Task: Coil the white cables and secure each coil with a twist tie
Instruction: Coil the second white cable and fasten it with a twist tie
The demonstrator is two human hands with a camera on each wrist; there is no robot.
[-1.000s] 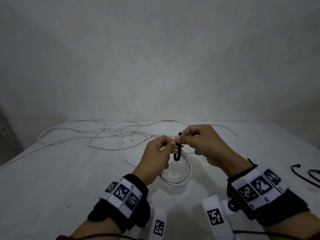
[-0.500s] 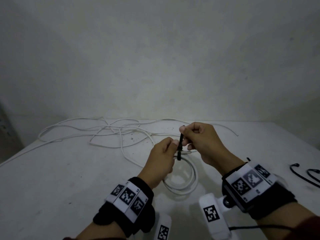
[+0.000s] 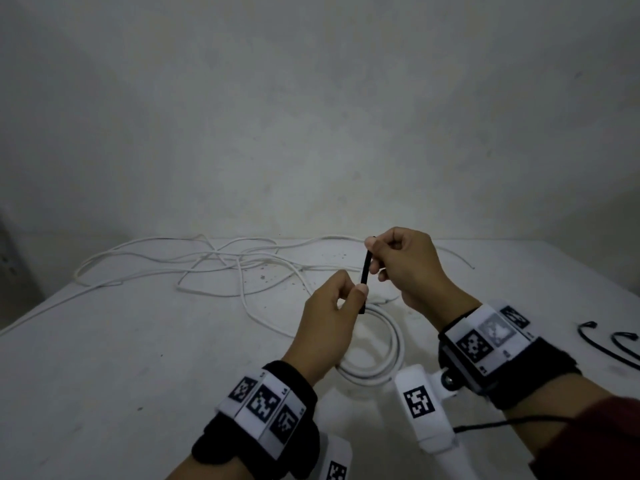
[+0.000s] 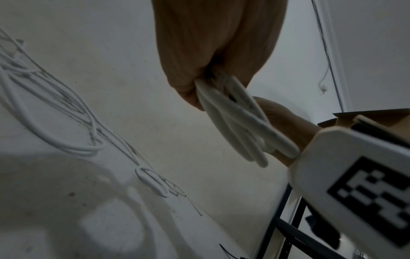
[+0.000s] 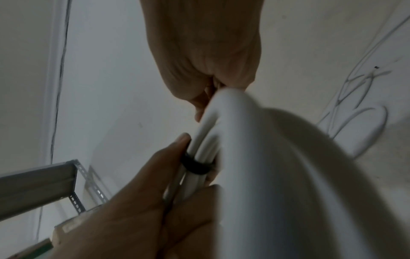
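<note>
In the head view my left hand (image 3: 356, 296) pinches the top of a white cable coil (image 3: 388, 358) together with the lower end of a black twist tie (image 3: 364, 271). The coil hangs down toward the table. My right hand (image 3: 372, 258) pinches the tie's upper end and holds it nearly straight and upright. In the right wrist view the black twist tie (image 5: 197, 166) wraps around the bundled strands beside my left hand's fingers (image 5: 177, 145). In the left wrist view the coil strands (image 4: 239, 122) run out from under my left hand (image 4: 199, 84).
Loose white cables (image 3: 207, 265) sprawl over the back left of the white table (image 3: 104, 375). Two spare black twist ties (image 3: 602, 344) lie near the right edge. A grey wall stands just behind the table. A metal shelf frame (image 5: 44, 180) shows in the right wrist view.
My right hand has risen and pulled the tie's upper end up, so the curved tie now stands straight. Both hands and the coil have lifted slightly.
</note>
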